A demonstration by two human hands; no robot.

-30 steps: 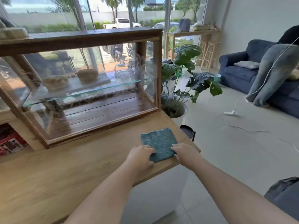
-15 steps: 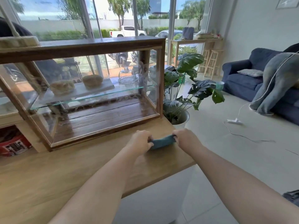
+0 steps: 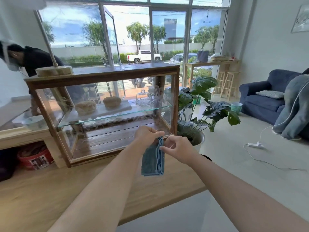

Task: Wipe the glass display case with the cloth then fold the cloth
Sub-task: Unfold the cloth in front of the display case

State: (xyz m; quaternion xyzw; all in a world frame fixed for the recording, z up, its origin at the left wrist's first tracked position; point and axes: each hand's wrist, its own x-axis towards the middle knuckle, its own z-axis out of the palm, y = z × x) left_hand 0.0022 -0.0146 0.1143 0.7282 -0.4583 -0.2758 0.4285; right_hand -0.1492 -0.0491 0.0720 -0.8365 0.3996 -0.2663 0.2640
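Above the counter [image 3: 50, 198], the folded cloth [image 3: 151, 163] is pinched near its top by the left hand [image 3: 147, 135] and right hand [image 3: 178, 148], so the folds could pretty easily get undone if either pinch is slackened.

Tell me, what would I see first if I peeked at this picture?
Right in the middle, a left hand and a right hand pinch a folded blue cloth that hangs over the wooden counter. Behind it stands a big glass display case with round bread loaves on its glass shelf. A leafy green plant stands to the case's right.
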